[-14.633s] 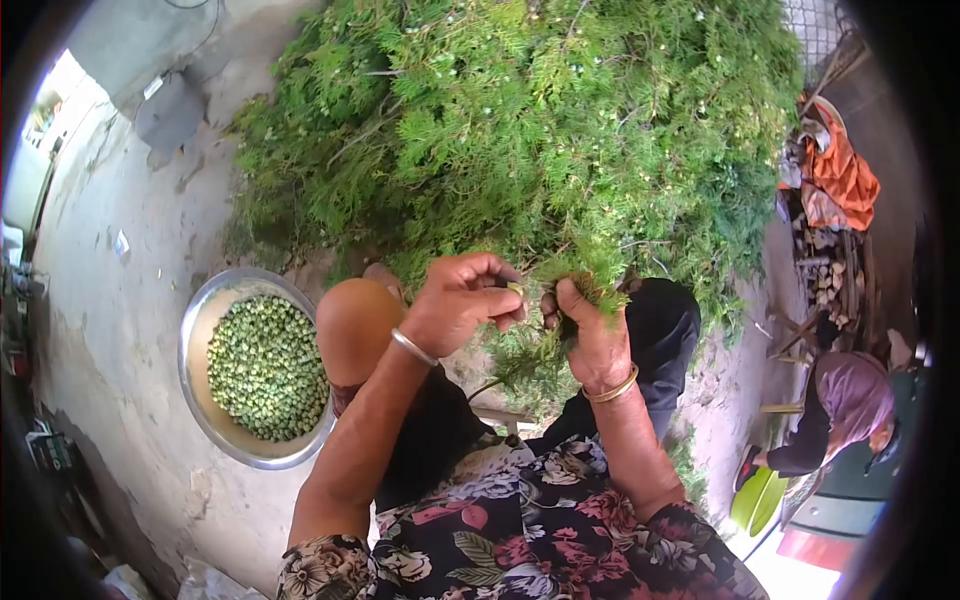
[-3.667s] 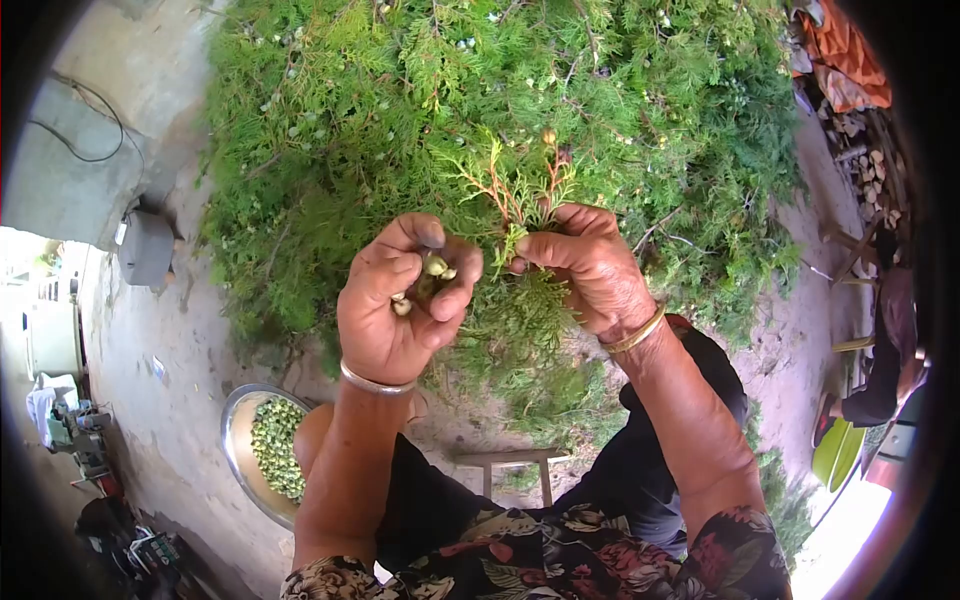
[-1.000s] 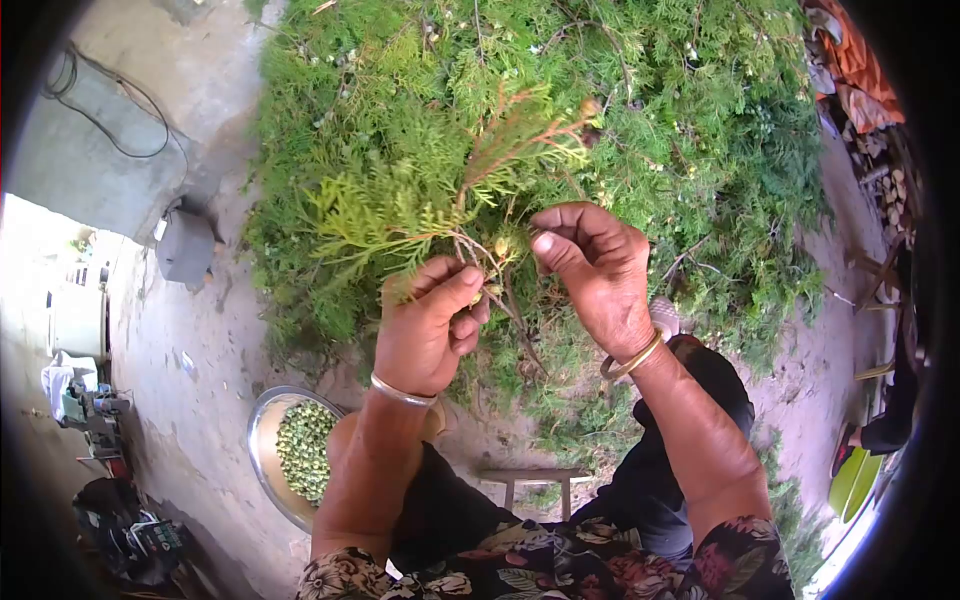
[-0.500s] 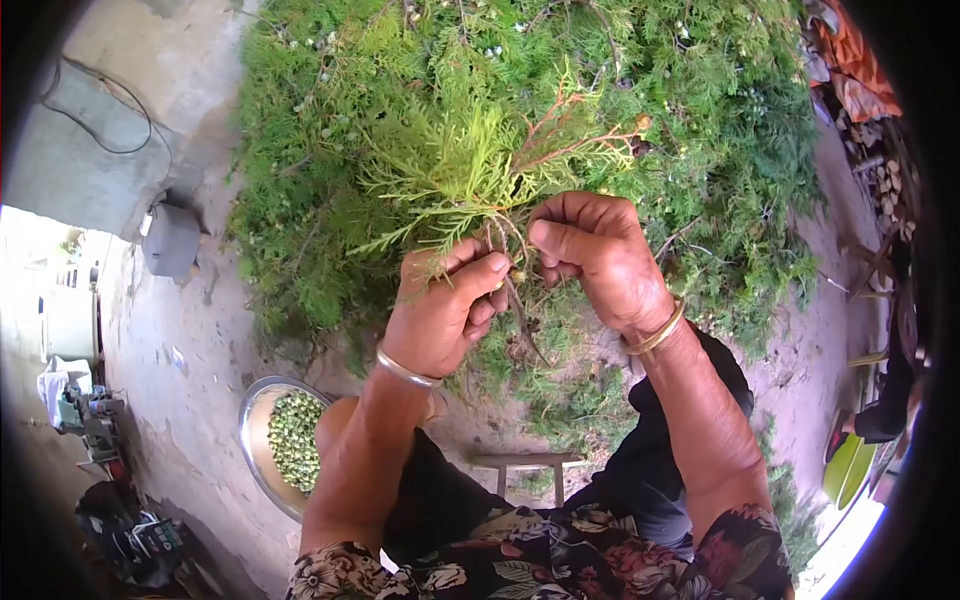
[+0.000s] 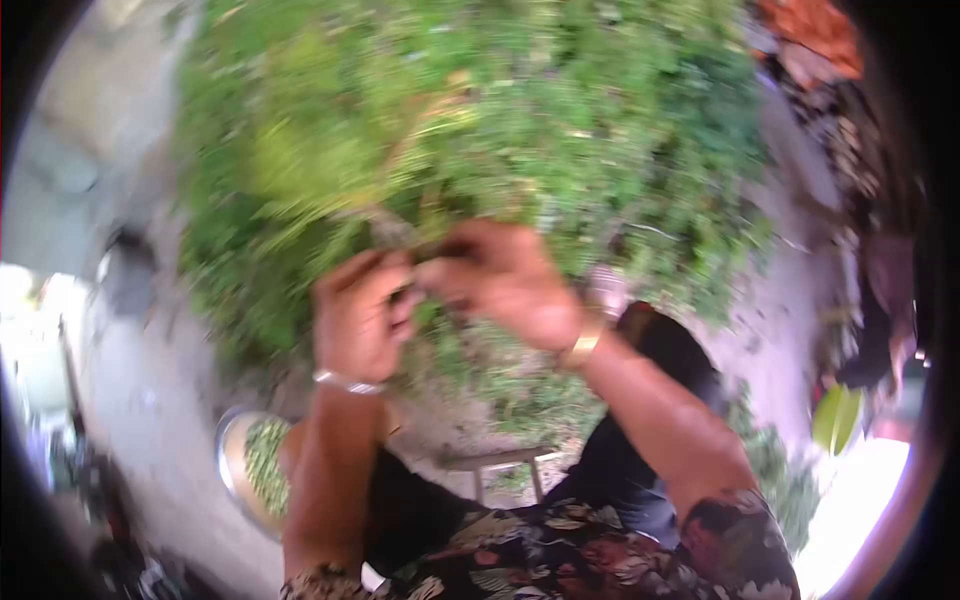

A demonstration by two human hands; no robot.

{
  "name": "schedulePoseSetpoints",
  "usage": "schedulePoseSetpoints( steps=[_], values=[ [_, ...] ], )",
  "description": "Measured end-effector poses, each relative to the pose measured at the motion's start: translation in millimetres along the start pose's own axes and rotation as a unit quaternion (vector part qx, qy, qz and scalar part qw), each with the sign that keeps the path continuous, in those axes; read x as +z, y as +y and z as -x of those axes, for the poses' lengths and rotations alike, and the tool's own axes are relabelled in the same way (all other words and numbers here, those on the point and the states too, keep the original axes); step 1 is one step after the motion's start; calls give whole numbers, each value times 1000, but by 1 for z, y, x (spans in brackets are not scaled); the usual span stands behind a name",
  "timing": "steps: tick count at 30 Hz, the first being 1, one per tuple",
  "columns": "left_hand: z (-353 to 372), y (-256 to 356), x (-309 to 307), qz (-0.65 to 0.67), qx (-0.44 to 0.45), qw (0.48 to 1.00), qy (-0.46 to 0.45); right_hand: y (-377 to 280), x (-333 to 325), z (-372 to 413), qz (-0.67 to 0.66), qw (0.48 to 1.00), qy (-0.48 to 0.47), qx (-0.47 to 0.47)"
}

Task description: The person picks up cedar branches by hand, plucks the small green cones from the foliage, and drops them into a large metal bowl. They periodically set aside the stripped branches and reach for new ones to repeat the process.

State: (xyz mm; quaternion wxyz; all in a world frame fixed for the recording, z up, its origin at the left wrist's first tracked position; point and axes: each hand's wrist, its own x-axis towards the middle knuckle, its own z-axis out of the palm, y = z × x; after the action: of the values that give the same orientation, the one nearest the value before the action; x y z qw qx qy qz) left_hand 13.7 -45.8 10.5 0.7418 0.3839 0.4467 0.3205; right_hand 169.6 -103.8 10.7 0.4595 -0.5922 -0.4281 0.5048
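Note:
Motion blurs the whole view. My left hand (image 5: 358, 315), with a silver bangle at the wrist, is closed around the stem of a yellow-green evergreen sprig (image 5: 315, 165) that fans out above it. Close beside it, almost touching, my right hand (image 5: 510, 285) wears a gold bangle and has its fingers pinched together; what lies between those fingertips is too smeared to make out. Behind and beyond both hands spreads a large heap of cut evergreen branches (image 5: 620, 150).
A metal basin (image 5: 230, 455) of small green cones or seeds stands at lower left, next to my leg. Between my knees is a low wooden stool or frame (image 5: 500, 458). A grey bucket-like container (image 5: 130, 280) sits on the left; another person's dark-clothed leg (image 5: 868, 345) shows at right.
Both hands have shifted left and slightly down in view, with the sprig. My right hand has come closer to my left. The camera has swung, so everything is blurred and displaced.

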Motion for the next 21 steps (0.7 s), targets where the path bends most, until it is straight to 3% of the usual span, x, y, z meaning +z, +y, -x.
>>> schedulePoseSetpoints(
  steps=[1, 2, 3, 4, 7, 9, 11, 12, 13, 15, 18, 20, 21],
  values=[
    [-2, -3, 2, 2, 2, 1000, -8, 4, 4, 0, 79, 993, 46, -70],
    [-1, -3, 11, -7, -1, 1000, 15, 14, 10, -3, 61, 994, 63, -60],
    [-3, -8, 10, -20, -11, 999, 29, 34, 21, -12, 43, 984, 108, -136],
    [1, -8, 18, -45, 9, 998, 53, 32, 19, -10, 117, 966, 127, -195],
    [-9, -13, 9, -39, 23, 999, -2, 24, 13, -8, 198, 948, 104, -228],
    [-6, -13, 20, -42, 18, 999, 12, 22, 11, -7, 203, 959, 86, -178],
    [-2, -12, 17, -20, 12, 999, 31, 28, 8, -7, 154, 965, 88, -192],
    [-2, -12, 16, -56, 38, 998, 4, 21, 5, -8, 95, 984, 60, -142],
    [-3, -7, 15, -12, 2, 1000, -19, 15, 1, -7, 39, 995, 28, -89],
    [2, -4, 19, -21, 3, 1000, -18, 15, 2, -7, 65, 990, 47, -116],
    [-2, -9, 12, 12, -18, 999, -45, 21, -2, -9, 142, 968, -12, -208],
    [-3, -7, 10, 20, -25, 999, -31, 7, 0, -4, -99, 995, -11, 30],
    [-4, -6, 9, 22, -20, 999, -39, 6, 0, -4, -98, 995, -18, 29]
  ],
)
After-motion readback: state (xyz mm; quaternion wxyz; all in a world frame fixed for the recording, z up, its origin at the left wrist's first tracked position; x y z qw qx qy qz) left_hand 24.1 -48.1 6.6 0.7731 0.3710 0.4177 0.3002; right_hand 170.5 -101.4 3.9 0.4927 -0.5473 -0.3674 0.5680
